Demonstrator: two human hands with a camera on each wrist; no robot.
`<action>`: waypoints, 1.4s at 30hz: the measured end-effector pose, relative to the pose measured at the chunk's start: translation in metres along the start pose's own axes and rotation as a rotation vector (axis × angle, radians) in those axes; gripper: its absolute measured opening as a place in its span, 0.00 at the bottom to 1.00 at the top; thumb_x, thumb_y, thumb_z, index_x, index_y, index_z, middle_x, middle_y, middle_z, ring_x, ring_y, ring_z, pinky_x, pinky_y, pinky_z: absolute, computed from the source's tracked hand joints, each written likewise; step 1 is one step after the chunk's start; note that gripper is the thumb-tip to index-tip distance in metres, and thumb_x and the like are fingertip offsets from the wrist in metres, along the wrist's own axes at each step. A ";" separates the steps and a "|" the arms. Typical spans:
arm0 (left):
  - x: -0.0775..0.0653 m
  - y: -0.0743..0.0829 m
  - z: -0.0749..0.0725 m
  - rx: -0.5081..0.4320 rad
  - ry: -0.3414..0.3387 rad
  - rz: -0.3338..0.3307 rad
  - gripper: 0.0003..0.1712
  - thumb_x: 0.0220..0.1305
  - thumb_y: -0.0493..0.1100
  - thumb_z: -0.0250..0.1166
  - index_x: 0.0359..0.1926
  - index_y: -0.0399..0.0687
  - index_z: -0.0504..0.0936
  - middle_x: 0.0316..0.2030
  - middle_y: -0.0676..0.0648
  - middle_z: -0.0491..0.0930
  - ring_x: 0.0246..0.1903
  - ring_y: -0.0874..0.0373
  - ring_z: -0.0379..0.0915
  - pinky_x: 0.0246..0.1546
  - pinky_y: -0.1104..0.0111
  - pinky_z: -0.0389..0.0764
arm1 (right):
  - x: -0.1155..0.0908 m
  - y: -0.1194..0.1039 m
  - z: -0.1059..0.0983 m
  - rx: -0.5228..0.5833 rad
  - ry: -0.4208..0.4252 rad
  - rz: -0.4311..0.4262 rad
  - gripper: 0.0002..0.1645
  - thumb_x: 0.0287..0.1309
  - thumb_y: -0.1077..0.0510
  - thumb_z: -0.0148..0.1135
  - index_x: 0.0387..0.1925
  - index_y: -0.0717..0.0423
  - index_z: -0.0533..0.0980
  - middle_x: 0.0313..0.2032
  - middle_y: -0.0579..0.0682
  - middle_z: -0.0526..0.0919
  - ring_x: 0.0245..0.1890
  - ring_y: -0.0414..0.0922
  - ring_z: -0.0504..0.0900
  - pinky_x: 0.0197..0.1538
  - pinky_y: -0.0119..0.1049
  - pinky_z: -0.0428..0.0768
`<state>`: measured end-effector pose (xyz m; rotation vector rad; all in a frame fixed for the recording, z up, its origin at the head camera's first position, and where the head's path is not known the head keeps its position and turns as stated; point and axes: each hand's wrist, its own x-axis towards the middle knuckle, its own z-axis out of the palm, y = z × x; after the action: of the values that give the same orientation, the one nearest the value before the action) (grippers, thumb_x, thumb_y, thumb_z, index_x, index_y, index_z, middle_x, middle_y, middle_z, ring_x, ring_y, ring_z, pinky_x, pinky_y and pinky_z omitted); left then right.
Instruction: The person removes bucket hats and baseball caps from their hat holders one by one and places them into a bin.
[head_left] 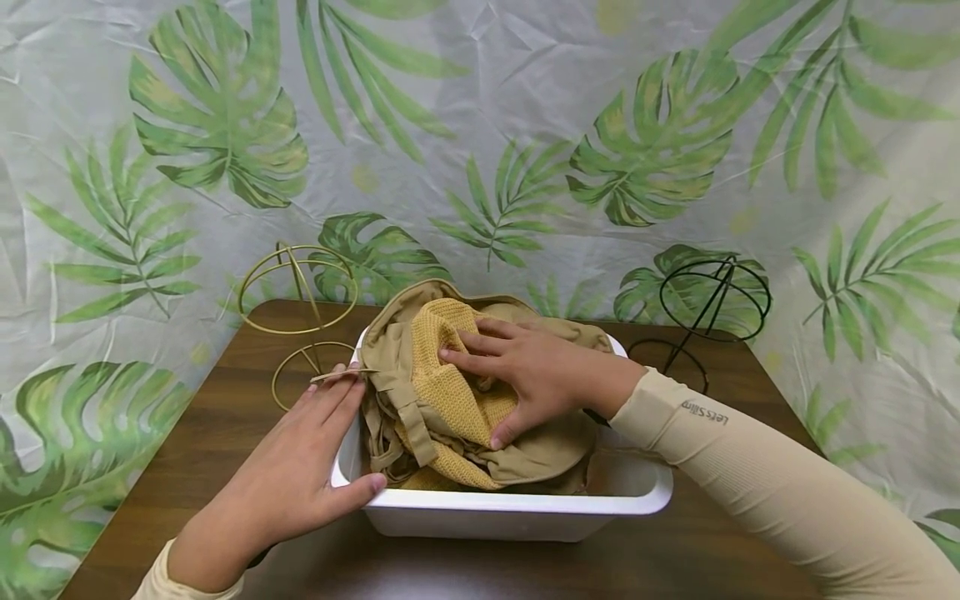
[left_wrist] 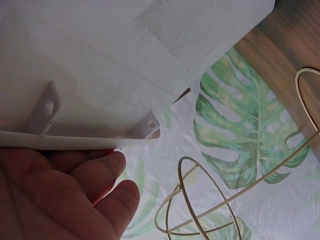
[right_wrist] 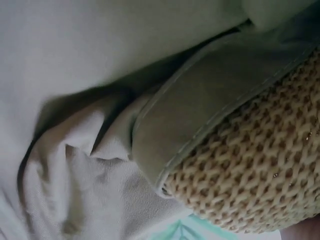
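A white plastic tub (head_left: 517,502) holds a heap of soft things. Most of the heap is a tan cloth sun hat (head_left: 555,465) with a stitched, piped brim and loose ties. Folded among it lies a yellow knitted piece (head_left: 442,379), its coarse weave close up in the right wrist view (right_wrist: 260,165). My right hand (head_left: 536,367) rests on the knit with fingers spread. At the tub's left side my left hand (head_left: 300,467) lies along the rim, fingers extended, thumb at the front edge. The left wrist view shows its fingers (left_wrist: 95,175) just outside the rim.
A gold wire stand (head_left: 315,317) is behind the tub on the left, a black wire stand (head_left: 693,333) on the right. All stand on a dark wooden table (head_left: 210,433). A leaf-patterned cloth (head_left: 480,125) hangs behind.
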<state>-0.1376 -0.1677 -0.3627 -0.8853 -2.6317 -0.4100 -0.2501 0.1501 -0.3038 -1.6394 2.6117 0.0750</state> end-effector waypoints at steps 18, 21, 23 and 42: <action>0.003 0.000 0.000 0.002 0.031 0.034 0.54 0.59 0.68 0.61 0.68 0.26 0.64 0.68 0.32 0.65 0.69 0.40 0.58 0.66 0.45 0.60 | -0.007 -0.013 0.011 0.009 -0.079 0.002 0.52 0.61 0.22 0.44 0.79 0.35 0.44 0.77 0.54 0.50 0.76 0.58 0.43 0.70 0.64 0.51; 0.002 -0.001 0.001 0.003 0.029 0.032 0.54 0.61 0.70 0.58 0.68 0.25 0.65 0.67 0.31 0.65 0.68 0.39 0.59 0.64 0.44 0.62 | -0.006 -0.013 0.016 0.019 -0.118 0.011 0.51 0.62 0.22 0.42 0.79 0.34 0.42 0.77 0.53 0.48 0.76 0.56 0.43 0.71 0.61 0.51; 0.001 -0.001 0.000 0.002 0.019 0.024 0.55 0.61 0.71 0.58 0.68 0.25 0.65 0.67 0.31 0.65 0.68 0.39 0.59 0.64 0.44 0.62 | -0.004 -0.014 0.018 0.027 -0.133 0.020 0.51 0.63 0.21 0.41 0.79 0.33 0.42 0.77 0.53 0.48 0.76 0.55 0.43 0.72 0.58 0.50; 0.001 0.001 -0.002 -0.029 -0.031 -0.014 0.54 0.59 0.65 0.64 0.71 0.28 0.61 0.71 0.34 0.60 0.72 0.42 0.53 0.70 0.52 0.55 | 0.015 -0.010 0.033 0.129 -0.311 0.048 0.50 0.64 0.24 0.45 0.79 0.35 0.44 0.78 0.52 0.46 0.76 0.54 0.47 0.73 0.51 0.53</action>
<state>-0.1375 -0.1673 -0.3604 -0.8897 -2.6685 -0.4428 -0.2471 0.1348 -0.3381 -1.3964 2.3688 0.1476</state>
